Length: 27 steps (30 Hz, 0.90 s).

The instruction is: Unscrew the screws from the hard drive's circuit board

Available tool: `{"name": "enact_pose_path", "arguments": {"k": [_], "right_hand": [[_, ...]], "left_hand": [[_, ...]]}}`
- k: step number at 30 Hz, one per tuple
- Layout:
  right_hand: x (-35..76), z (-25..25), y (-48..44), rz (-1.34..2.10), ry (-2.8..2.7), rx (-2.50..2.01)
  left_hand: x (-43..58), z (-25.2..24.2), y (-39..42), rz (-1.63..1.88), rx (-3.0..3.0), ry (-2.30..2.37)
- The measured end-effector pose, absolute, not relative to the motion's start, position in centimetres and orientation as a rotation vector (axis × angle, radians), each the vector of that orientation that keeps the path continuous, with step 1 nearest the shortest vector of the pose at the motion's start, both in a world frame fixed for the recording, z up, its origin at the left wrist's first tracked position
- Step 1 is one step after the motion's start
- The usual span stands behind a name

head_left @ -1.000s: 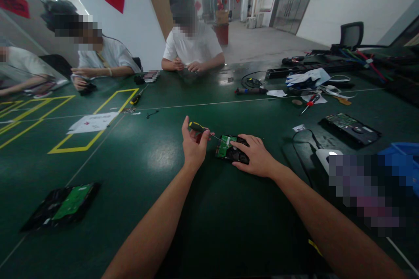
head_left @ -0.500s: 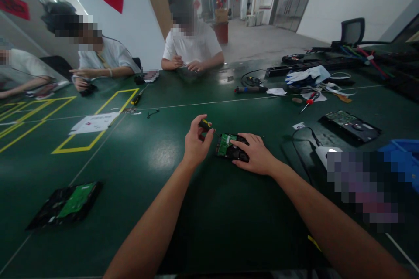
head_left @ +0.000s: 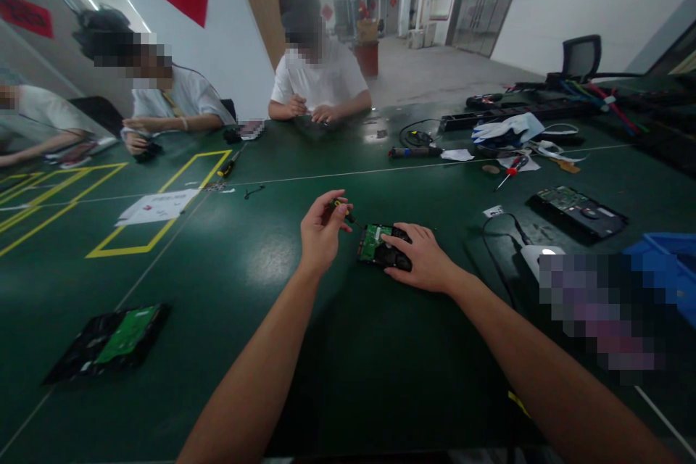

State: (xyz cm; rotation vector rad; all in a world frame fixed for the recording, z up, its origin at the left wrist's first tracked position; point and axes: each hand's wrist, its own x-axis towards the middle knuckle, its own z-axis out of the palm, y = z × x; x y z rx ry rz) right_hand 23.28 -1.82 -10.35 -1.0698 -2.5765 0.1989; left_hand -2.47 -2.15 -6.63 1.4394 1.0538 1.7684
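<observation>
The person's left hand [head_left: 320, 235] is partly closed, thumb and fingers pinched about a screwdriver [head_left: 351, 218] whose shaft slants toward the hard drive [head_left: 371, 250]. That drive lies on the table [head_left: 429, 370] just right of the left hand and under the right hand [head_left: 423, 255], which is half spread, its fingers over the drive's top and its thumb at the near edge. A tilted shaft or light pressure could let the tip slip, scoring the green board or jabbing the right hand's fingers; a loose right-hand hold could let the drive twist. The right hand covers much of the drive's right part. The left fingers hide part of the handle, and the thin tip is too small and dark to tell whether it touches anything.
</observation>
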Motion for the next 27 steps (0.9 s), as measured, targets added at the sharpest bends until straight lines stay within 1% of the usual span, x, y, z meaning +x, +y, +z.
{"name": "enact_pose_path", "arguments": {"k": [13,23,27], "right_hand": [[23.3,-10.7,-1.7,0.182,-2.576,-1.071],[23.2,-10.6,-1.8,0.17,-2.571,-1.063],[23.2,-10.6,-1.8,0.157,-2.578,-1.059]], "left_hand": [[-2.8,-7.3,-3.2,1.849,1.356,1.065],[-3.0,-6.4,-3.1,1.781,1.493,1.13],[-3.2,-5.8,-2.8,1.698,1.555,1.127]]}}
